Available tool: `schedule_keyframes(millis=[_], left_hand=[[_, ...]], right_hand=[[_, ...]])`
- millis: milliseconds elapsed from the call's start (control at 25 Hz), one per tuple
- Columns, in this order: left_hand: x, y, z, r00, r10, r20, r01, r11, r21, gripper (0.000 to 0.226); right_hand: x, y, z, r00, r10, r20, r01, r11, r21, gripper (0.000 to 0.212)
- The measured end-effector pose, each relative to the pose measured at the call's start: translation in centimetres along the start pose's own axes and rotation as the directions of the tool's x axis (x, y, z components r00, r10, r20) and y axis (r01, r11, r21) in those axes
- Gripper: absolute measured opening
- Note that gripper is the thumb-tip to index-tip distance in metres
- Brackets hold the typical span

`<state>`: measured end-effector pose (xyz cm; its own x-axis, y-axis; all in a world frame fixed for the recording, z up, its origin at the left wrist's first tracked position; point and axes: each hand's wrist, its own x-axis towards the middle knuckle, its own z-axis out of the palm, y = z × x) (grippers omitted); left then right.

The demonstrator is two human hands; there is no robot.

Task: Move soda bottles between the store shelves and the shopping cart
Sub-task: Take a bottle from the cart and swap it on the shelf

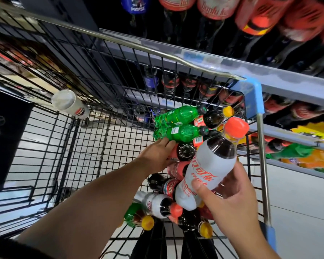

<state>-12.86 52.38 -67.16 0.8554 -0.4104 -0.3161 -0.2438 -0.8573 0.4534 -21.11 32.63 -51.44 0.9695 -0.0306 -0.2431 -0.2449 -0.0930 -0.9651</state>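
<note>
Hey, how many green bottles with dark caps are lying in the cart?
2. The far green bottle lies farthest from the person. The near green bottle lies beside it, by the left hand. Others may be hidden underneath.

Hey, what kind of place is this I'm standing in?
Probably a supermarket drinks aisle: a black wire shopping cart holds loose plastic soda bottles, and grey shelves beside it carry rows of red-labelled cola bottles.
</note>
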Motion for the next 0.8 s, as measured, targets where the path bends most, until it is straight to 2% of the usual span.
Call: schedule_keyframes(millis=[240,440,560,680,800], left_hand=[[-1.5,-1.4,-0.4,0.999,0.015,-0.037,-0.018,0.996,-0.085,0.069],[-4.6,-1.9,-2.1,0.995,-0.099,-0.019,0.093,0.978,-0.185,0.07],[-6.6,-0.7,-3.7,0.971,-0.211,-0.114,0.166,0.934,-0.317,0.07],[-8.3,1.1,-6.8,0.916,-0.33,-0.229,0.203,0.873,-0.444,0.067],[-9.8,2.8,-11.0,0.881,-0.383,-0.278,0.153,0.786,-0.598,0.058]], right_hand=[[0.0,0.1,-0.1,0.999,-0.01,-0.037,0.01,1.0,0.022,0.063],[0.4,0.3,-0.3,0.992,-0.027,-0.121,0.031,0.999,0.026,0.055],[0.4,0.4,-0.4,0.994,-0.022,-0.102,0.025,0.999,0.031,0.055],[0.4,-0.4,-0.3,0.997,0.018,-0.077,-0.011,0.996,0.083,0.053],[0.5,-1.2,-0.6,0.998,0.043,-0.053,-0.038,0.994,0.101,0.052]])
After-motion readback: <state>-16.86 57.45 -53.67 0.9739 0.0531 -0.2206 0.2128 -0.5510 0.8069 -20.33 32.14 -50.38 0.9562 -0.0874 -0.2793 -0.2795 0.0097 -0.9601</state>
